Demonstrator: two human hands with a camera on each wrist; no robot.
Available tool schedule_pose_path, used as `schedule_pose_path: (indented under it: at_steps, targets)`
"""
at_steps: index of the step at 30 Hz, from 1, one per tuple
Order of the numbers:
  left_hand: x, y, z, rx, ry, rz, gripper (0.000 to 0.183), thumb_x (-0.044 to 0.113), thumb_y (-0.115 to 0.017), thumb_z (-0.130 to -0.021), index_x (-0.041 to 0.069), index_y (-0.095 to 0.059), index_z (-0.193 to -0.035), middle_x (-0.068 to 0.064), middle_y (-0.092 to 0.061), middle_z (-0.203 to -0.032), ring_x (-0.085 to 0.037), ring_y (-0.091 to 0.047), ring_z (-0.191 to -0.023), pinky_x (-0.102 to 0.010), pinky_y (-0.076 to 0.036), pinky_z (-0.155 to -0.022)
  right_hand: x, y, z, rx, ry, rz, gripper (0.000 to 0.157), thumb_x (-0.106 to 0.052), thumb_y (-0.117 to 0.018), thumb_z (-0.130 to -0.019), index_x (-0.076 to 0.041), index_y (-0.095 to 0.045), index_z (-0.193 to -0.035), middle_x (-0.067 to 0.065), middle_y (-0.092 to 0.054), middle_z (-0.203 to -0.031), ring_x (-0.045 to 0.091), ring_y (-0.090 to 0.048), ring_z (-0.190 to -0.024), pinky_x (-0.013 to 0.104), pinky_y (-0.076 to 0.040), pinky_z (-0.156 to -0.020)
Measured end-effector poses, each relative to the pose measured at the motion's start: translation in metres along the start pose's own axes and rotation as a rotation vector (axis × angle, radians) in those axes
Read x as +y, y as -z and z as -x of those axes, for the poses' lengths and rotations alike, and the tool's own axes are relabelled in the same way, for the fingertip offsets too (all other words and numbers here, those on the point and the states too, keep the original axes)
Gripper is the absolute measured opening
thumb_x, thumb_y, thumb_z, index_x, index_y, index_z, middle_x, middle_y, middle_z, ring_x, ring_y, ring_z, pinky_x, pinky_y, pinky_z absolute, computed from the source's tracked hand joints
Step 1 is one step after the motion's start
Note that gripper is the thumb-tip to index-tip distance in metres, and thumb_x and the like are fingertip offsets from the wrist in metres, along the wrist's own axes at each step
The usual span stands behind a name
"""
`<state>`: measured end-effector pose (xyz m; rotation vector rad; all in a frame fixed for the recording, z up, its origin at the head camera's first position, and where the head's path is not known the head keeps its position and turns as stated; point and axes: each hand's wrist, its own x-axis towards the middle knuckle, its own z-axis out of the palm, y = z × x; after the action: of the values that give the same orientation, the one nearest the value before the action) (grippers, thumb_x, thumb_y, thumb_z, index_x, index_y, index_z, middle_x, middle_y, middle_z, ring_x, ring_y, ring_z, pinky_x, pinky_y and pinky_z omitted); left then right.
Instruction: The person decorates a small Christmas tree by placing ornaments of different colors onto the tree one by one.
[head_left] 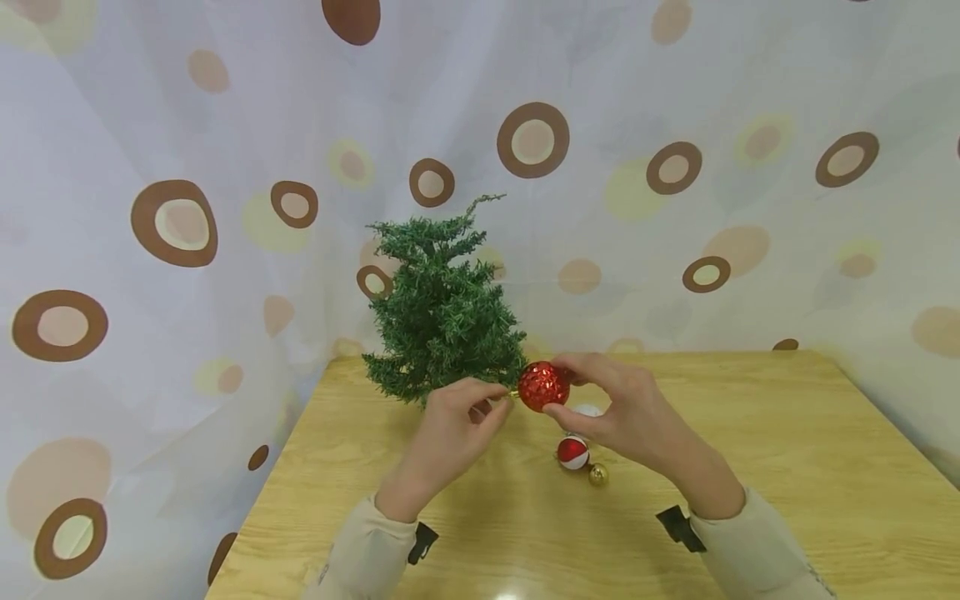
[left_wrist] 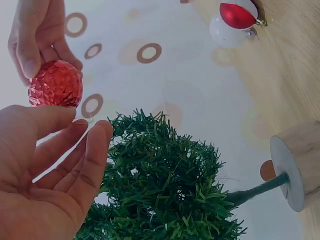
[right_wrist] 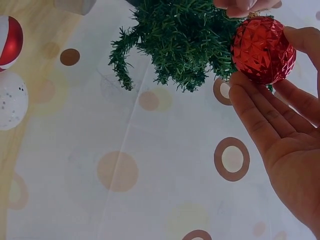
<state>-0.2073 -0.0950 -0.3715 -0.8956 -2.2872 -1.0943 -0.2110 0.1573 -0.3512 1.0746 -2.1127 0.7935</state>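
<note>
A shiny red faceted Christmas ball [head_left: 543, 386] is held up in front of a small green artificial Christmas tree [head_left: 446, 325]. My right hand [head_left: 633, 412] grips the ball from the right between thumb and fingers, as the right wrist view also shows of the ball [right_wrist: 262, 50]. From the other side, my left hand [head_left: 461, 421] pinches at the ball's gold top, where a thin hanging loop [left_wrist: 90, 120] shows by the fingertips. The tree's branches [left_wrist: 160, 175] are just beyond the left hand, bare of ornaments where they show.
On the wooden table [head_left: 787, 467], below the right hand, lie a red-and-white ball [head_left: 573, 452], a small gold ball [head_left: 598, 475] and a partly hidden white ball [right_wrist: 12, 101]. The tree stands on a round wooden base [left_wrist: 300, 165]. A patterned curtain [head_left: 615, 75] hangs behind.
</note>
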Motion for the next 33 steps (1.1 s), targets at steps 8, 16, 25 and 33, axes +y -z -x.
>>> schedule_pose_path:
  at_steps: [8,16,25,33]
  targets:
    - [0.002,-0.001,-0.001,0.082,-0.005,0.000,0.007,0.002,-0.075,-0.095,0.000,-0.081,-0.100,-0.010,-0.078,-0.093,-0.016,-0.074,-0.076,-0.017,-0.059,-0.066,0.000,-0.002,0.002,-0.009,-0.022,-0.021,0.051,-0.010,-0.092,-0.079,-0.007,-0.073,-0.126,0.001,-0.078,-0.112,0.013,-0.074,-0.090,0.023,-0.060,-0.082]
    - [0.005,0.002,-0.006,0.196,-0.084,-0.004,0.007,0.002,-0.074,-0.096,-0.001,-0.080,-0.099,-0.011,-0.078,-0.095,-0.016,-0.073,-0.074,-0.020,-0.060,-0.062,0.001,-0.009,0.008,-0.008,-0.080,-0.080,0.049,-0.007,-0.092,-0.077,-0.005,-0.072,-0.122,0.001,-0.079,-0.108,0.014,-0.076,-0.091,0.023,-0.061,-0.085]
    - [0.009,0.001,-0.009,0.198,-0.107,-0.021,0.009,0.004,-0.073,-0.098,0.003,-0.080,-0.103,-0.009,-0.077,-0.097,-0.015,-0.072,-0.076,-0.021,-0.060,-0.064,-0.001,-0.013,0.018,-0.082,-0.212,-0.160,0.042,-0.011,-0.085,-0.088,-0.008,-0.067,-0.126,0.002,-0.078,-0.111,0.013,-0.077,-0.095,0.034,-0.065,-0.084]
    - [0.012,0.000,-0.011,0.177,-0.116,-0.057,0.009,0.006,-0.074,-0.098,0.002,-0.080,-0.103,-0.009,-0.078,-0.097,-0.014,-0.072,-0.078,-0.022,-0.060,-0.063,-0.002,-0.015,0.021,-0.076,-0.159,-0.092,0.035,-0.007,-0.083,-0.089,-0.009,-0.071,-0.121,0.002,-0.077,-0.110,0.015,-0.075,-0.090,0.038,-0.064,-0.080]
